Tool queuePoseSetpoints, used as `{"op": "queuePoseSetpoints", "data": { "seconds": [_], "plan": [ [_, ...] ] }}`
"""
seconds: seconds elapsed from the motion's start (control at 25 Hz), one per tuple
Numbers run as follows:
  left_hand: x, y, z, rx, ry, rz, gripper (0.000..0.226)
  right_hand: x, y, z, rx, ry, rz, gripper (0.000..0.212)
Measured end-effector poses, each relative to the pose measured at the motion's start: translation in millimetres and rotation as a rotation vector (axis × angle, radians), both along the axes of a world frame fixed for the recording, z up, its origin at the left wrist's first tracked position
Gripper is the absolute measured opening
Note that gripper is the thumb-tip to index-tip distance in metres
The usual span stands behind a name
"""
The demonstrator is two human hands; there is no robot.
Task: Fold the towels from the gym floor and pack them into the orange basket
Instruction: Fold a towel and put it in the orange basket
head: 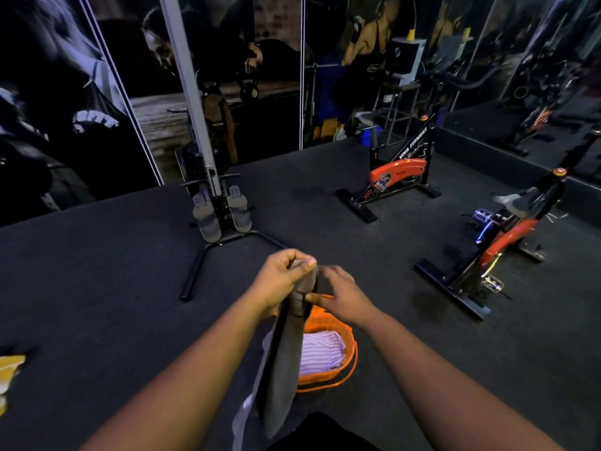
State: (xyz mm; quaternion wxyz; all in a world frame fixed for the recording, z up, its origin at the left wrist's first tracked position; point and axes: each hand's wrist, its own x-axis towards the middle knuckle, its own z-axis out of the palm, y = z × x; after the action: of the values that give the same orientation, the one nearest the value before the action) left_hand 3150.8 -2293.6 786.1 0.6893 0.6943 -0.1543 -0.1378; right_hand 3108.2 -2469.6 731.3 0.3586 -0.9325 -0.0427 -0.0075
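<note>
Grey cloth towel is hanging above the orange plastic basket, the left hand pinching its top while the right hand is nipping the edge, likely needing another fold.

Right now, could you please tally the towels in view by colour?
Grey towel, held by left hand and right hand: 1
Striped towel in basket: 1
Yellow towel on floor: 1
Total: 3
</note>
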Motion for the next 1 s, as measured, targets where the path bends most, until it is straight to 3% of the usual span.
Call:
{"op": "queuePoseSetpoints", "data": {
  "seconds": [0.12,0.16,0.32,0.44,0.6,0.8,0.88,1.0],
  "plan": [
    [13,8,37,-0.094,-0.002,-0.006,0.01,0,-1,-9,0.005,-0.096,-0.032,0.012],
    [17,12,48,-0.103,-0.005,-0.001,0.008,-2,-3,-10,0.046,-0.12,-0.067,0.009],
    [28,23,65,0.115,-0.124,-0.133,0.009,3,13,21,0.288,-0.289,-0.015,0.056],
    [35,25,69,0.209,-0.202,-0.216,0.014,23,26,48,0.353,-0.343,0.008,0.037],
    [54,42,78,0.055,-0.22,0.058,0.006,21,12,35,0.233,-0.057,0.054,0.026],
    [94,96,58,-0.12,-0.13,0.654,0.008,-4,-49,-2,-0.31,0.162,-0.225,0.018],
    [97,107,39,-0.092,-0.081,0.738,0.008,-10,-66,-2,-0.231,0.144,-0.403,0.013],
    [89,90,9,-0.01,0.029,0.734,0.004,5,-64,10,0.094,0.099,-0.582,0.012]
  ]
}}
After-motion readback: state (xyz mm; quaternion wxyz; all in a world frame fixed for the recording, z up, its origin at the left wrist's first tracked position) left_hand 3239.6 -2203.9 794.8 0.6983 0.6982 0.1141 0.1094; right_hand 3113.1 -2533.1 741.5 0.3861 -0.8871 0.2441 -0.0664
